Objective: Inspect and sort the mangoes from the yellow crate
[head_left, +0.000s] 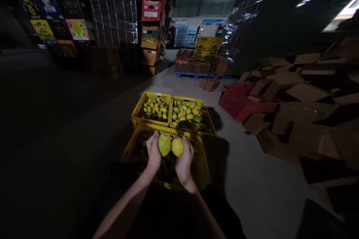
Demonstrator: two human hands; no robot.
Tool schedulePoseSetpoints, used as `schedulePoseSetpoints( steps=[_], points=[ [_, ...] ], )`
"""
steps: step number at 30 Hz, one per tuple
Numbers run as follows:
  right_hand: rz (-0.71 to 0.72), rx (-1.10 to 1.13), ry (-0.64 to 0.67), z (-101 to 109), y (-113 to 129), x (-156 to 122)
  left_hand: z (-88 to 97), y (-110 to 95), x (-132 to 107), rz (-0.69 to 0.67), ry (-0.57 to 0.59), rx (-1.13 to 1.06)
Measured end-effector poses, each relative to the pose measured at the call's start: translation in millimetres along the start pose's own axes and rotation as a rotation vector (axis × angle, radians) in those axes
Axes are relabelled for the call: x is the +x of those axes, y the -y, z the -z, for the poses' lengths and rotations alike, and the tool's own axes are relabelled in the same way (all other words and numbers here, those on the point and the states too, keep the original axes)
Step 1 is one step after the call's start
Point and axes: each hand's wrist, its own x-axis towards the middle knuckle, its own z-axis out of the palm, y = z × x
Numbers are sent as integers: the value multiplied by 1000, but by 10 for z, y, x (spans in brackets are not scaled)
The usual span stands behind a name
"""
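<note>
My left hand (154, 150) is closed around a greenish-yellow lemon (164, 144). In my right hand (185, 158) sits a smaller, yellower lemon (177, 146). The two fruits are held side by side above the near yellow crate (204, 160), whose contents lie in deep shadow. Beyond it stand two more yellow crates. The far left crate (136, 116) contains smaller yellow and green lemons (155, 109). Larger, mostly green-yellow lemons (187, 114) fill part of the far right crate (211, 119).
Many flattened and opened cardboard boxes (305, 119) are heaped at the right, beside a red plastic crate (237, 102). A blue pallet (190, 75) bears cartons further back. Stacked fruit cartons (151, 7) rise at the back, and wrapped stacks (112, 15) stand to their left.
</note>
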Motion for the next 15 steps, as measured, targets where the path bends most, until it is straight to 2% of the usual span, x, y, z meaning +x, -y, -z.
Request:
schedulePoseSetpoints(
  steps=[7, 10, 15],
  points=[
    [96, 9, 88, -8, 42, -10, 6, -116, -36, -54, 104, 40],
    [119, 3, 109, 3, 29, 0, 10, -106, -33, -62, 86, 27],
    [109, -7, 61, -7, 2, 16, 23, -29, -4, -8, 24, -42]
  ],
)
